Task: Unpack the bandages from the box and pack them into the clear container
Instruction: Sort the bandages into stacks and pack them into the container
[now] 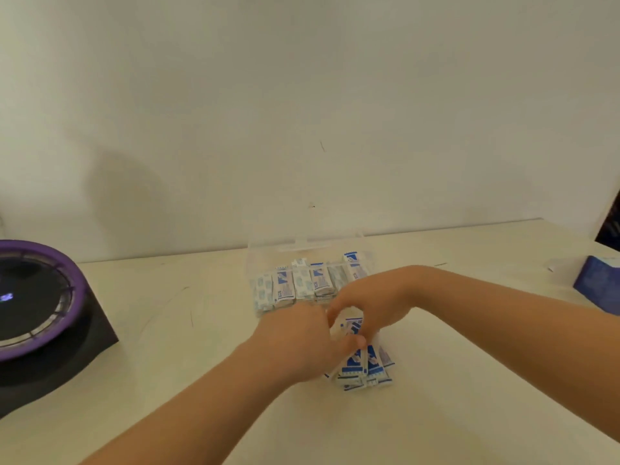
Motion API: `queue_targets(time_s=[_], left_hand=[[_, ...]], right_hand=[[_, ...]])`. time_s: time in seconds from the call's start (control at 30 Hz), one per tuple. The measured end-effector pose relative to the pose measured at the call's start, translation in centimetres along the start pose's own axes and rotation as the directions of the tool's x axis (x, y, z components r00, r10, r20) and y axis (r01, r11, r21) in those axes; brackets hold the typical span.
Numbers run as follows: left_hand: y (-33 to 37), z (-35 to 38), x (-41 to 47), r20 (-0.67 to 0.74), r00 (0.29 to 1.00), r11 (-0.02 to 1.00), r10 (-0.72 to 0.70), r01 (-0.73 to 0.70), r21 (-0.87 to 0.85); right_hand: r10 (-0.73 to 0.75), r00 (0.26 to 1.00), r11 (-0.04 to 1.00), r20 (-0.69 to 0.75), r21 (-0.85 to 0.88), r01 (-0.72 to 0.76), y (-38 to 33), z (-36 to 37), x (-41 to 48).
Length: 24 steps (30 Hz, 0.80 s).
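A clear container (265, 253) with its lid up stands on the table near the wall, and several white-and-blue bandage packs (295, 283) stand in a row inside it. In front of it lies a loose stack of bandages (364, 367). My left hand (298, 340) and my right hand (365, 300) meet over that stack, and the fingers of both curl around its upper end. The blue box (600, 283) sits at the right edge of the table.
A black device with a purple ring (40, 297) stands at the left of the cream table (167, 330). A plain wall rises right behind the container. A dark object shows at the far right edge.
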<state>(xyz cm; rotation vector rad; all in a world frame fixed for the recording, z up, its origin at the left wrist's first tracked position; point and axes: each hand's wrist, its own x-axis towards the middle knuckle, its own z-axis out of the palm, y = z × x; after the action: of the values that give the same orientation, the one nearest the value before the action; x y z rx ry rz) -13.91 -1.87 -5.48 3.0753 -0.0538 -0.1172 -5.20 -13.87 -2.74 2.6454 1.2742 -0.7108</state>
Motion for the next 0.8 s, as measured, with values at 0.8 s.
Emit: queue_targets(time_s=[0.8], left_hand=[[4.2,1.3,2.6,0.169,0.977,0.965,0.133,-0.089,-0.247]], right_hand=[[0.19,0.981,0.981,-0.042,0.036,-0.188,2.3,2.7,-3.1]])
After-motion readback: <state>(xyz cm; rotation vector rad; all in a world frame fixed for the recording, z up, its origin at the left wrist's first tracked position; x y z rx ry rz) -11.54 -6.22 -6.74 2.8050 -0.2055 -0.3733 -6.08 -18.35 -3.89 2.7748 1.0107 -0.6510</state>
